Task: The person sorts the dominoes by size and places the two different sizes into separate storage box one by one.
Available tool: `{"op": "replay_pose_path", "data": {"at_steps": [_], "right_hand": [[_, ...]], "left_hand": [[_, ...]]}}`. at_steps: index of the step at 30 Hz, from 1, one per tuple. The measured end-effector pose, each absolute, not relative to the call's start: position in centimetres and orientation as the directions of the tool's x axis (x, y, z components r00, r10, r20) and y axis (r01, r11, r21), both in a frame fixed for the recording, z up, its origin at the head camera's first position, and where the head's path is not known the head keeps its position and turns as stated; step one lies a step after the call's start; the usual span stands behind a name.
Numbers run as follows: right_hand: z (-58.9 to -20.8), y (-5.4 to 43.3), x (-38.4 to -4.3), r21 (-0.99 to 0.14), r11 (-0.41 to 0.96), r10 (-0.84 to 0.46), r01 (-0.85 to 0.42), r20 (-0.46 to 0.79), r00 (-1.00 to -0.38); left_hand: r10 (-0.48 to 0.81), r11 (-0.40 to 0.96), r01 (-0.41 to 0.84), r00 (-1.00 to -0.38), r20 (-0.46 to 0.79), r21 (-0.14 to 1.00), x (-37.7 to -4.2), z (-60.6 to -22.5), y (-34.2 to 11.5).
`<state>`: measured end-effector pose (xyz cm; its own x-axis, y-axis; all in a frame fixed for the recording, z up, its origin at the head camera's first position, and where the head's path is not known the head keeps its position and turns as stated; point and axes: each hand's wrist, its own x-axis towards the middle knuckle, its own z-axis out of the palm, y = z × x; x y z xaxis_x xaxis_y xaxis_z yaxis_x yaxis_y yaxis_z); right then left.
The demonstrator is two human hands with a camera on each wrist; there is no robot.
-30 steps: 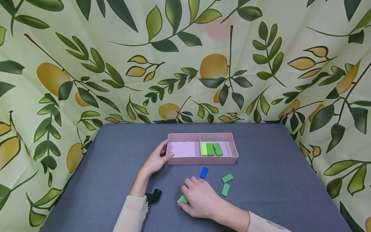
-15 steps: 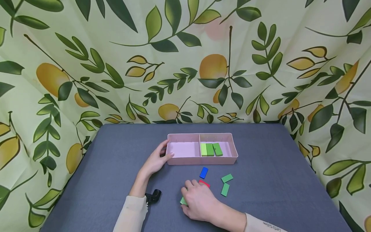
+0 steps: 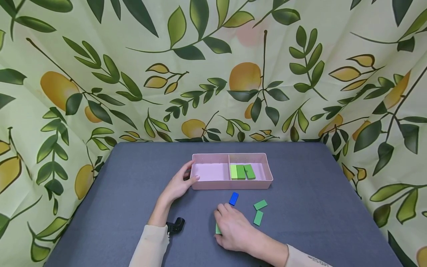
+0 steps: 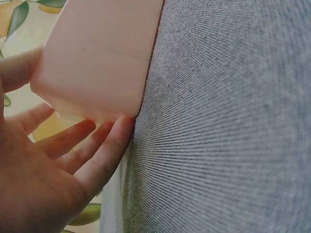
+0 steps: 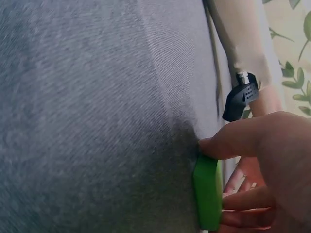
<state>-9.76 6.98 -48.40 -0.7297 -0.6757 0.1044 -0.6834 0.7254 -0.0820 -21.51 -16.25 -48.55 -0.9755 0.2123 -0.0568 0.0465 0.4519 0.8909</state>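
Holding one box [image 3: 210,172] — plus, apparently, one green block [image 5: 207,194]

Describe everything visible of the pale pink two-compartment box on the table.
The pale pink, rectangular, plastic-looking box has an open top, rounded corners and a divider making two compartments. It sits upright on the table covered in grey-blue cloth, its long side facing the person. Its right compartment holds three flat, rectangular green blocks, the lightest nearest the divider. The person's bare left hand holds its left end, thumb at the near corner.
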Motion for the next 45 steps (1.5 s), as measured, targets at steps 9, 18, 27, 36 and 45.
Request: {"op": "replay_pose_path", "data": {"at_steps": [9, 18, 27, 36, 45], "right_hand": [[-47.8, 7.7, -10.2, -0.129, 0.693, -0.703, -0.709, 0.095, -0.704], [-46.3, 9.3, -10.9, -0.173, 0.672, -0.714, -0.720, 0.107, -0.692], [-44.7, 11.2, -12.2, -0.216, 0.675, -0.689, -0.706, 0.159, -0.707], [-42.7, 12.7, -13.7, -0.239, 0.711, -0.628, -0.661, 0.204, -0.750], [-41.6, 15.6, -16.1, -0.203, 0.773, -0.544, -0.601, 0.276, -0.793]], "left_hand": [[0.213, 0.449, 0.048, -0.975, -0.055, 0.892, -21.5, -48.6, -16.3], [0.220, 0.448, 0.057, -0.974, -0.049, 0.892, -21.6, -48.6, -16.4], [0.223, 0.455, 0.059, -0.974, -0.049, 0.889, -21.6, -48.6, -16.5], [0.221, 0.453, 0.059, -0.974, -0.049, 0.889, -21.7, -48.6, -16.4], [0.218, 0.455, 0.049, -0.974, -0.058, 0.889, -21.6, -48.6, -16.4]]}}
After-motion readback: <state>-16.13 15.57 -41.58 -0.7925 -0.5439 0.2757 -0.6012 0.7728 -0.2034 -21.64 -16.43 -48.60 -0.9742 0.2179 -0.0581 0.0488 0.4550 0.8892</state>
